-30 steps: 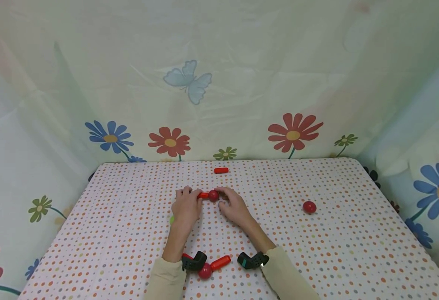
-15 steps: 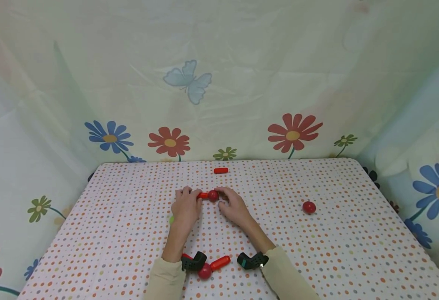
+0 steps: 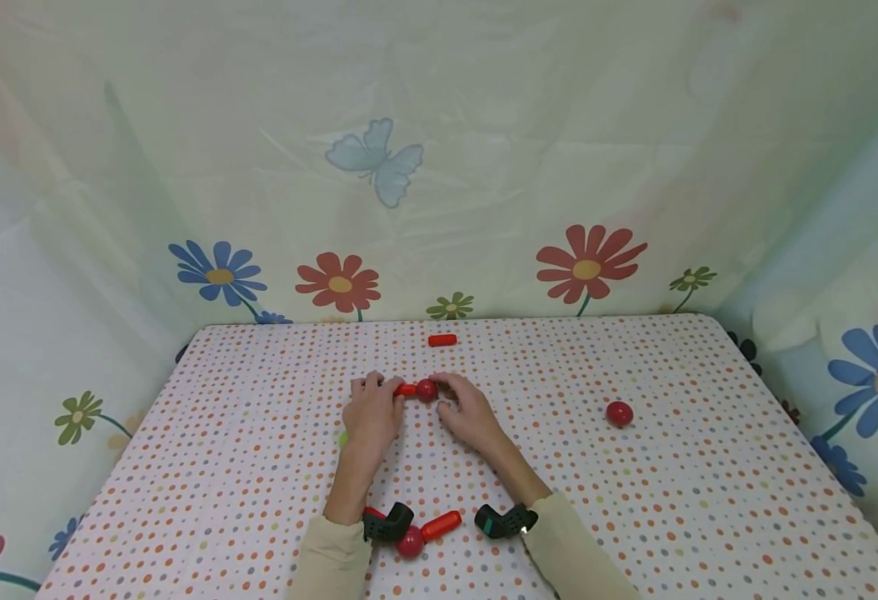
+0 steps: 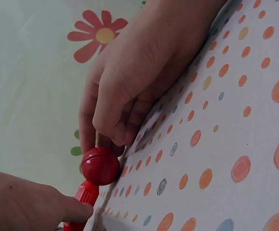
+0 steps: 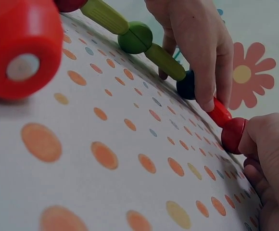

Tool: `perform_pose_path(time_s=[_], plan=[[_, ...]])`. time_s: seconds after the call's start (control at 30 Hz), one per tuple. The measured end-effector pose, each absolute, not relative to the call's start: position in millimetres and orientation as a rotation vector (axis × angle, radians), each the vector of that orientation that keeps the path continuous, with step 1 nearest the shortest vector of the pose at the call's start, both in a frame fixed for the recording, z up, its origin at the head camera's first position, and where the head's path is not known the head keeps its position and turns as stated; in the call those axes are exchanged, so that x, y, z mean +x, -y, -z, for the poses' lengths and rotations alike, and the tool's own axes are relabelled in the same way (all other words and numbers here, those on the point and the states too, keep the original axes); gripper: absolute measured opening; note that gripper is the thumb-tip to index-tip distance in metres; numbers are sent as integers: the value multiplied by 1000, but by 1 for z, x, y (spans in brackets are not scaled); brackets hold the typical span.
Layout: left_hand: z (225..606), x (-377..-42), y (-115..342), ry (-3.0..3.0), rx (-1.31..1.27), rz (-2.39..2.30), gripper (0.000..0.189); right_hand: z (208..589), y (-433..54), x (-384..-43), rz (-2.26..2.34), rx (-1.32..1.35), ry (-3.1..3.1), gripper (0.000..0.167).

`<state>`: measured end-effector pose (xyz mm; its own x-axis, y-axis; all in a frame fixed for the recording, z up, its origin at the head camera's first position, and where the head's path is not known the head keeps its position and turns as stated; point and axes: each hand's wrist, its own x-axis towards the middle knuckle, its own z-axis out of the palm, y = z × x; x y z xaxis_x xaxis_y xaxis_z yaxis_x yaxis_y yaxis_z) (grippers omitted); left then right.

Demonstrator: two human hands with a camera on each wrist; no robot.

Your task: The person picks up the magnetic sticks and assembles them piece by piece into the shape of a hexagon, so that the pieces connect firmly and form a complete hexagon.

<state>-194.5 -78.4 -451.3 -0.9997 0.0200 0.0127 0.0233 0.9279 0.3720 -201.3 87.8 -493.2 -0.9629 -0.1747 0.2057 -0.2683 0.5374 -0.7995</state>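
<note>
A chain of rods and balls lies on the dotted table; part of it is under my left hand (image 3: 371, 412). That hand pinches a red rod (image 5: 220, 113) between thumb and fingers. Joined to the rod's right end is a red ball (image 4: 101, 166), which my right hand (image 3: 471, 412) holds with curled fingertips. In the right wrist view the chain runs on from the left hand through a dark blue ball (image 5: 186, 85), an olive rod (image 5: 164, 61), a green ball (image 5: 135, 37) and a yellow-green rod (image 5: 105, 17). From the head, most of this is hidden.
Near the table's back edge lies a loose red rod (image 3: 442, 340). A red ball (image 3: 620, 414) sits to the right. Between the forearms, a red ball (image 3: 410, 542) joins a red rod (image 3: 441, 526) and another piece partly behind the left wrist camera (image 3: 389, 523).
</note>
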Motion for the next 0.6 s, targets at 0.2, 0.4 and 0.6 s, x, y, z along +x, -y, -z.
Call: perform_pose_path(time_s=[0.2, 0.4, 0.6], plan=[[451, -195, 79, 3077, -33, 595, 33, 492, -88, -201, -1422, 389, 2659, 49], [452, -196, 79, 3078, -25, 593, 34, 492, -88, -202, -1415, 380, 2668, 49], [452, -194, 79, 3074, -31, 600, 34, 493, -88, -200, -1427, 376, 2651, 49]])
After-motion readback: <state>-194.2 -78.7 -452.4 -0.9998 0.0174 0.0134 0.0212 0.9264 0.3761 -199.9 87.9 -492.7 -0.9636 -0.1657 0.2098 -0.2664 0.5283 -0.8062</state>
